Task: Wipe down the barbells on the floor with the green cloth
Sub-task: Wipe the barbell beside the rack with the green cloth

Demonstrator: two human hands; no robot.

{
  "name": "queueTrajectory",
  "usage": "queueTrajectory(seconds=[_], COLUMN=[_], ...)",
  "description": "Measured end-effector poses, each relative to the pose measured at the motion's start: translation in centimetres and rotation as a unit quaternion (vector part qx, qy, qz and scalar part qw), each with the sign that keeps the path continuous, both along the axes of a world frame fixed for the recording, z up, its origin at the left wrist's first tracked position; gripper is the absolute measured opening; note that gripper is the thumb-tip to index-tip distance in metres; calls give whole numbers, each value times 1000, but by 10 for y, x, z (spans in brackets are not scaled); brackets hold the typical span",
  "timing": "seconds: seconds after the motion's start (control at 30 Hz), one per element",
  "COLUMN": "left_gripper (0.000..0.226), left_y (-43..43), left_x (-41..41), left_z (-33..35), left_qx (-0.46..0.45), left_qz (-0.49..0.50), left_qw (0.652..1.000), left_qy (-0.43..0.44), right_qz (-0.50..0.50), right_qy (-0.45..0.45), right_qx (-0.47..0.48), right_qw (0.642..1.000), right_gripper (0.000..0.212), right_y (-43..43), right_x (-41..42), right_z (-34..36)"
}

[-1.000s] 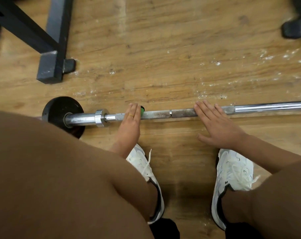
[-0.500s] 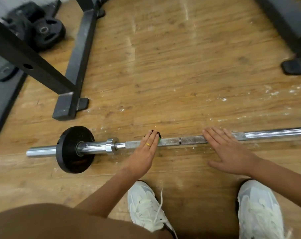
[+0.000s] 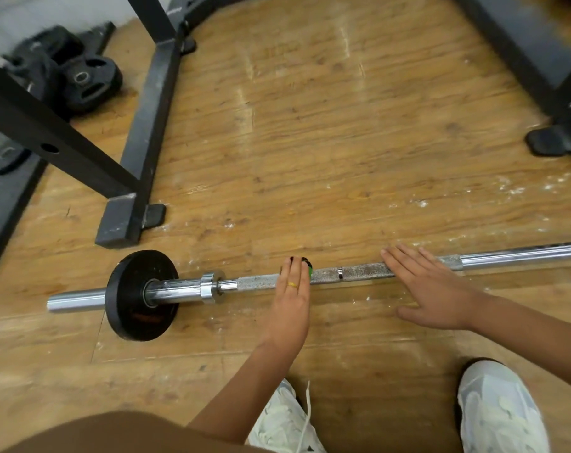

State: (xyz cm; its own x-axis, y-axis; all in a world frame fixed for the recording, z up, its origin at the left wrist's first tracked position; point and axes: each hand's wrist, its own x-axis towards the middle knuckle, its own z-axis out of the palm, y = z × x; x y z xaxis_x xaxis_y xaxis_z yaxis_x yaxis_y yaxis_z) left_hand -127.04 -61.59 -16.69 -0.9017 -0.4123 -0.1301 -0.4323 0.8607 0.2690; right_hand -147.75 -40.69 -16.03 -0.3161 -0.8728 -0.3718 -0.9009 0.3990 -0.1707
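Observation:
A steel barbell [image 3: 356,273] lies across the wooden floor, with a small black plate [image 3: 127,299] and a chrome collar [image 3: 209,287] on its left sleeve. My left hand [image 3: 292,299] lies over the knurled shaft just right of the collar. It presses down on the green cloth [image 3: 309,272], of which only a small green edge peeks out by my fingertips. My right hand [image 3: 431,289] rests flat on the bar further right, fingers stretched out and holding nothing.
A black rack foot [image 3: 127,220] and its sloping beam stand just behind the plate. Loose weight plates [image 3: 81,80] are piled at the far left. Another black rack base [image 3: 552,138] sits at the right. My white shoes [image 3: 496,410] are close in front of the bar.
The view has lifted and pulled back, so the rack and loose plates now show. Both hands stay on the bar at about the same places.

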Motion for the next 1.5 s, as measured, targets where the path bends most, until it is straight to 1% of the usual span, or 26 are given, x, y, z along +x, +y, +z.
queueTrajectory(seconds=[0.07, 0.1, 0.17, 0.23, 0.27, 0.33, 0.4, 0.5, 0.6, 0.67, 0.7, 0.77, 0.83, 0.87, 0.9, 0.97, 1.0, 1.03, 1.07, 1.13, 1.17, 1.23, 1.3, 1.33, 1.43, 1.5], left_gripper=[89, 87, 83, 88, 87, 83, 84, 85, 81, 80, 81, 85, 89, 89, 88, 83, 81, 79, 79, 81, 82, 82, 80, 80, 80, 81], left_y=[-2, -6, -19, -32, -34, -22, -4, -9, -27, -24, -17, -4, -6, -14, -23, -36, -36, -32, -27, -21, -24, -43, -58, -57, -29, -18], left_x=[2, 1, 0, 2, 4, 2, -4, -7, 0, -1, -3, -5, -2, 0, 1, 1, 0, -2, -2, 0, 0, -1, -2, -3, -8, -12], left_z=[-3, -3, 2, 7, 6, 0, -5, -5, -2, 0, -1, -3, -1, 0, 2, 5, 6, 7, 6, 6, 7, 8, 8, 9, 7, 4], left_qx=[-20, -8, 18, 1, -13, -12, -16, -28, -20, -26, -31, -42, -61, -59, -48, -27, -29, -42, -57, -65, -62, -44, -34, -45, -48, -44], left_qz=[-41, -39, 24, 104, 115, 90, 44, 17, 78, 100, 90, 38, -7, -9, 12, 85, 105, 101, 74, 20, 11, 37, 97, 118, 102, 61], left_qw=[999, 999, 999, 994, 993, 996, 999, 999, 996, 994, 995, 998, 998, 998, 999, 996, 994, 994, 996, 998, 998, 998, 995, 992, 994, 997], left_qy=[-2, 2, 15, 13, 13, 21, 14, 19, 28, 22, 21, 17, 12, 17, 17, 19, 17, 14, 8, -9, -13, -9, -12, -14, -14, -4], right_qz=[-2, -1, 2, -3, -2, 2, 2, 2, 1, 2, 0, -5, -7, -6, -6, -6, -7, -7, -8, -7, -6, -6, -8, -10, -13, -15], right_qy=[-9, -12, -21, -27, -25, -21, -17, -12, -17, -10, -6, -2, -1, -1, -1, 1, 3, 5, 6, 3, 2, 2, 2, 2, 7, 11], right_qx=[4, 7, 13, 13, 13, 15, 12, 11, 18, 12, 9, 8, 6, 7, 7, 10, 11, 10, 10, 11, 10, 7, 5, 0, -10, -10], right_qw=[1000, 1000, 1000, 1000, 1000, 1000, 1000, 1000, 1000, 1000, 1000, 1000, 1000, 1000, 1000, 1000, 1000, 1000, 1000, 1000, 1000, 1000, 1000, 1000, 1000, 1000], right_gripper=[105, 105, 105, 106, 106, 104, 104, 104, 105, 105, 105, 106, 106, 106, 106, 106, 106, 106, 106, 106, 106, 106, 106, 106, 106, 106], right_y=[-3, -4, -5, -7, -8, -10, -10, -10, -12, -12, -12, -13, -13, -13, -14, -14, -15, -16, -17, -18, -18, -20, -22, -23, -25, -27], right_x=[-4, -6, -8, -8, -9, -9, -9, -9, -13, -12, -11, -11, -11, -11, -11, -12, -13, -13, -14, -15, -16, -20, -23, -25, -27, -30], right_z=[0, 0, 0, 2, 3, 6, 7, 4, 5, 5, 4, 4, 4, 4, 4, 5, 5, 5, 6, 6, 6, 4, 1, 0, -2, -4])
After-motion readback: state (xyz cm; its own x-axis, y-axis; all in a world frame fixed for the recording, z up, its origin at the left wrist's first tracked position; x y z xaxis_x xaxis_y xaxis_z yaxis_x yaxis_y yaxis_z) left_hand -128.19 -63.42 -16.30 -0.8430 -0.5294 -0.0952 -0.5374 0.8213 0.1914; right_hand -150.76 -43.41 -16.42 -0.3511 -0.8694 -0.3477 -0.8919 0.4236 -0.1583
